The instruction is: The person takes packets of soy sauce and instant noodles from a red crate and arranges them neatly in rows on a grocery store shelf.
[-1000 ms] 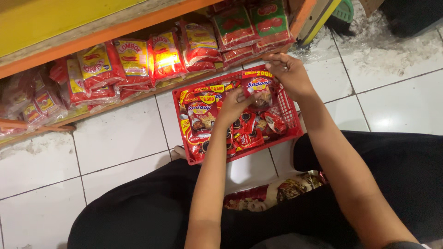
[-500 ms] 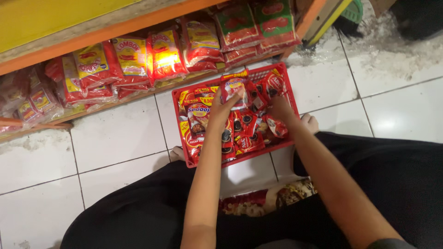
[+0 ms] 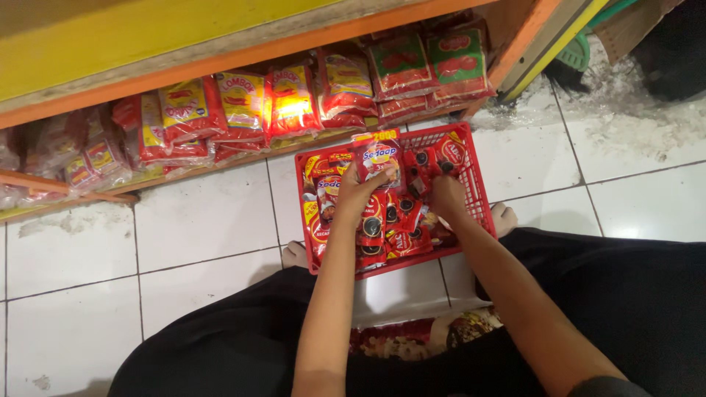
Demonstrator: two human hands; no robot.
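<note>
Hands both down in red basket (image 3: 482,198), which sits on white tile floor (image 3: 198,220) between person's knees, just in front of low orange shelf (image 3: 243,55).

Left hand (image 3: 353,192): fingers curled shut round top red sachet (image 3: 379,158), near basket's back-left, lifted a bit clear of pile. Right hand (image 3: 446,197): pushed into loose sachets (image 3: 401,228) toward basket's right side, fingertips buried, so can't tell if clamped on anything or just spread, prob. sorting.

Risks, as I judge them:
- Pile in basket is loose & slick w/ glossy film. Pulling one sachet up could drag neighbours over basket's low rim onto floor, esp. at front edge, where packs already ride high.
- Left grip looks to be on the sachet's upper part only; a thin pack may flop or slip if swung fast toward shelf.
- Shelf row behind basket (yellow-red packs (image 3: 243,106), green-red packs (image 3: 434,66)) is leaning & tightly stacked. Shoving another in could tip a pack fwd off shelf lip.
- Basket unanchored on smooth tile; a push from right hand may slide it away from knees.
- Bare toes (image 3: 504,217) touch basket's right side & could get pinched if basket shifts.
- Dim light under shelf, so wrong-kind mix-up is easy.
</note>
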